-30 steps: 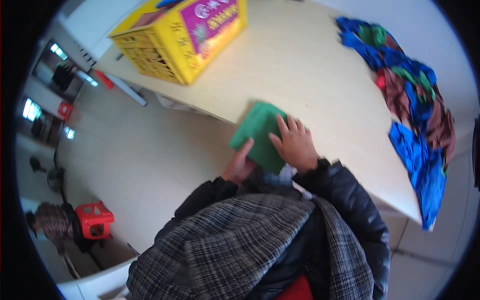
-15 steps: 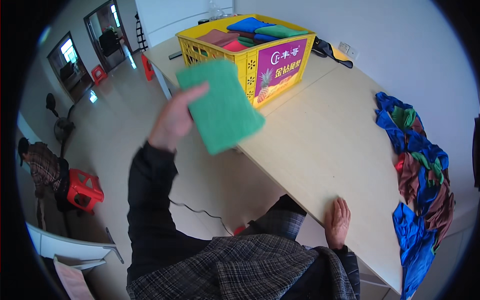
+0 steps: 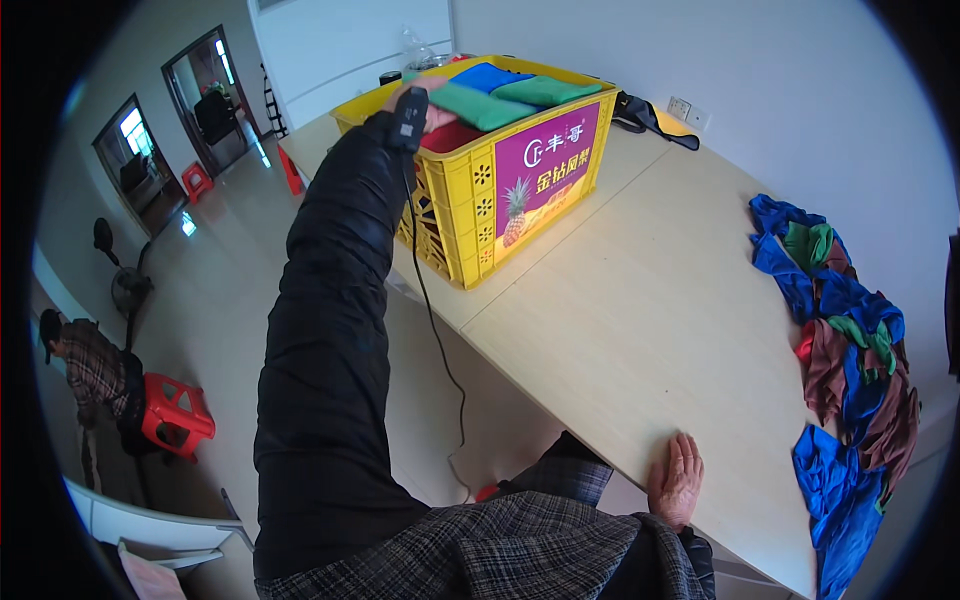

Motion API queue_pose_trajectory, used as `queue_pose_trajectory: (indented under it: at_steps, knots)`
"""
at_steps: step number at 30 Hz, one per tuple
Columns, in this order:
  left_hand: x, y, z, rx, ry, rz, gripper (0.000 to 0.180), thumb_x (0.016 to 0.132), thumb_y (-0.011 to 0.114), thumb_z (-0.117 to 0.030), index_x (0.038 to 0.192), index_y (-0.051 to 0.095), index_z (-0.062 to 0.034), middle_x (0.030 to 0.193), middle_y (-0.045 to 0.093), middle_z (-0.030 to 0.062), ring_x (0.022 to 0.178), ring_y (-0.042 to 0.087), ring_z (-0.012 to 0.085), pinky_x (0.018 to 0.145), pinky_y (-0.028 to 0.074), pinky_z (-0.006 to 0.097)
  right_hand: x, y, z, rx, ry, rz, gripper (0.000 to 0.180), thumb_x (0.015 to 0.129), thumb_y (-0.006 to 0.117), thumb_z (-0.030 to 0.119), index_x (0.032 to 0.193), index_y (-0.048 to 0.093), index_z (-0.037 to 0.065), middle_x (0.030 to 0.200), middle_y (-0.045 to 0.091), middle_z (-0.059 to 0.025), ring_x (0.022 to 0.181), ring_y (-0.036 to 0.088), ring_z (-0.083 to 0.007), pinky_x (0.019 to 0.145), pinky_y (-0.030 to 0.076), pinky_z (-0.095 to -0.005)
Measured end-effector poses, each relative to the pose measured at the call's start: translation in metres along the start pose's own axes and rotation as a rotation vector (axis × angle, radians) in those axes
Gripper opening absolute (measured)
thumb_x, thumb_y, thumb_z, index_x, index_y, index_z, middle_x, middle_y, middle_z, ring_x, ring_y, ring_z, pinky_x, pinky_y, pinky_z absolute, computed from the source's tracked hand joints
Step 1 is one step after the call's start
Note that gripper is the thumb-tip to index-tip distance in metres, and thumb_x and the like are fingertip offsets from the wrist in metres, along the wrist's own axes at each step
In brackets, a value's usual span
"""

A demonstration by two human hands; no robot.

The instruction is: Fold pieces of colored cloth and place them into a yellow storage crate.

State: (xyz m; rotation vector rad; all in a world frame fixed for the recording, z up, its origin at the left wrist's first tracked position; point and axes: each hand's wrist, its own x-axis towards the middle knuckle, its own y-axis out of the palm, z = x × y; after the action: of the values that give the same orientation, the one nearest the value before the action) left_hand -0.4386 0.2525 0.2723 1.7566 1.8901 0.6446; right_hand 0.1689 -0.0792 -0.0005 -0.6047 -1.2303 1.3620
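On the table (image 3: 640,300), left hand (image 3: 432,108) seemingly grips green cloth (image 3: 478,106) over crate (image 3: 500,190).

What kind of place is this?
Probably a plain indoor workroom for folding cloths: a long table, a yellow crate of folded cloths, a cloth pile at its edge, and red stools on the tiled floor.
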Motion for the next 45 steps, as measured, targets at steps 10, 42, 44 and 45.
queue_pose_trajectory:
  at_steps: [10, 42, 44, 45]
  knots:
    - [0.022, -0.015, -0.012, 1.340, 0.111, -0.242, 0.043, 0.080, 0.074, -0.019, 0.116, 0.065, 0.0033, 0.107, 0.070, 0.0174, 0.099, 0.069, 0.0241, 0.087, 0.056, 0.041, 0.002, -0.003, 0.000, -0.003, 0.008, -0.028, 0.053, 0.087, 0.062, 0.013, 0.138, 0.050, 0.002, 0.143, 0.049, -0.0173, 0.137, 0.041, -0.0387, 0.113, 0.033, -0.0509]
    - [-0.279, 0.150, 0.490, 1.438, 0.690, 0.549, 0.014, 0.080, 0.068, -0.002, 0.093, 0.065, -0.0056, 0.085, 0.062, 0.0104, 0.076, 0.061, 0.0332, 0.067, 0.048, 0.042, 0.001, -0.193, -0.391, 0.294, 0.477, -0.495, 0.020, 0.086, 0.070, 0.017, 0.098, 0.071, 0.001, 0.081, 0.069, -0.0049, 0.070, 0.066, -0.0149, 0.063, 0.052, -0.0277]
    - [-0.279, 0.148, 0.490, 1.471, 0.678, 0.535, 0.014, 0.080, 0.067, -0.002, 0.093, 0.065, -0.0056, 0.085, 0.062, 0.0107, 0.075, 0.061, 0.0333, 0.066, 0.048, 0.043, 0.012, -0.206, -0.414, 0.371, 0.697, -0.638, 0.022, 0.087, 0.070, 0.020, 0.097, 0.071, 0.001, 0.080, 0.068, -0.0038, 0.068, 0.066, -0.0140, 0.060, 0.052, -0.0268]
    - [-0.280, 0.149, 0.489, 1.497, 0.666, 0.526, 0.014, 0.080, 0.067, -0.002, 0.093, 0.064, -0.0057, 0.084, 0.061, 0.0110, 0.074, 0.061, 0.0334, 0.065, 0.047, 0.043, 0.015, -0.213, -0.425, 0.412, 0.801, -0.682, 0.024, 0.088, 0.070, 0.023, 0.096, 0.071, 0.001, 0.080, 0.069, -0.0044, 0.066, 0.065, -0.0142, 0.058, 0.051, -0.0268]
